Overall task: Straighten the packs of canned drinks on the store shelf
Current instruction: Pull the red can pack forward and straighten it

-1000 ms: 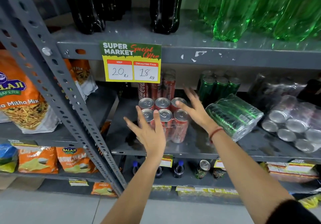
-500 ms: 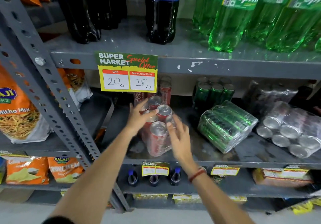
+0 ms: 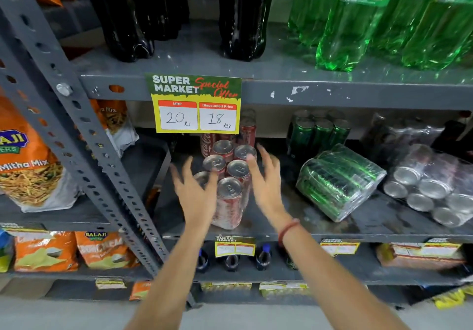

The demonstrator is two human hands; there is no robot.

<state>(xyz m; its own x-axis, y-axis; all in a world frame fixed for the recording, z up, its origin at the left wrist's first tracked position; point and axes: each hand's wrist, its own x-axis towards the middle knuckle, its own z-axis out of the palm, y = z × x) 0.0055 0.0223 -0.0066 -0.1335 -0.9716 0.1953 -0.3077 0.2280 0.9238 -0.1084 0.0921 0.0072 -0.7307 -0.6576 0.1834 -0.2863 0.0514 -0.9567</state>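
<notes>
The shrink-wrapped red can pack (image 3: 227,183) stood upright on the shelf (image 3: 294,224), six cans inside. Left hand (image 3: 197,196) at its nine o'clock and right hand (image 3: 266,189) at three flanked it, fingers spread, released.

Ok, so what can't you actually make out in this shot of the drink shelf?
Head view only:
- Left hand and right hand: motion-blurred, so contact with the red can pack is unclear.
- Lower price tag: writing too small.
- Green can pack: brand blurred by wrap glare.
- Silver can pack: cut off by the right edge.
</notes>
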